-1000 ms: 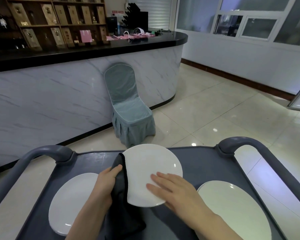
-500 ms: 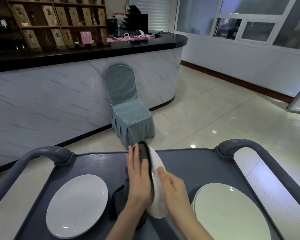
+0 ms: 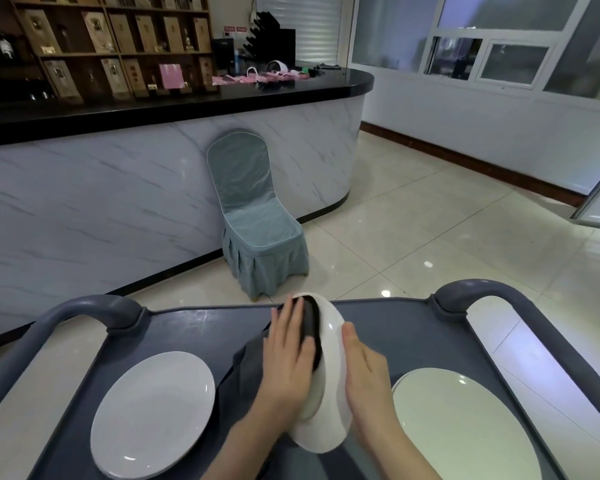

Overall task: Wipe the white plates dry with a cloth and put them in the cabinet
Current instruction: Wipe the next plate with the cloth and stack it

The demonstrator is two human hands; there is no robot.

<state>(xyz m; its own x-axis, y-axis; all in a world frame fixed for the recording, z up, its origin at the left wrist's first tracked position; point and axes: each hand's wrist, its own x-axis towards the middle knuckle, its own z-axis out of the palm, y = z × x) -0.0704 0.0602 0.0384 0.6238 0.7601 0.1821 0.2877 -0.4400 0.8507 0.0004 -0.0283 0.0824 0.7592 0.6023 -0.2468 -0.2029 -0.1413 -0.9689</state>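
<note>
Left hand (image 3: 288,355), fingers flat, presses the dark cloth (image 3: 310,327) on the on-edge white plate (image 3: 329,375); right hand (image 3: 364,372), apparently flat, braces its back. Wipe rim to rim, evenly.

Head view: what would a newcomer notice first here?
A round white plate is held on edge at the middle of the dark grey cart tray, sandwiched between the left hand, pressing a dark grey cloth into its face, and the right hand on its back. A second white plate lies flat at the tray's left, a third white plate at its right. Beyond, a teal fabric-covered chair sits against the marble-fronted counter.
</note>
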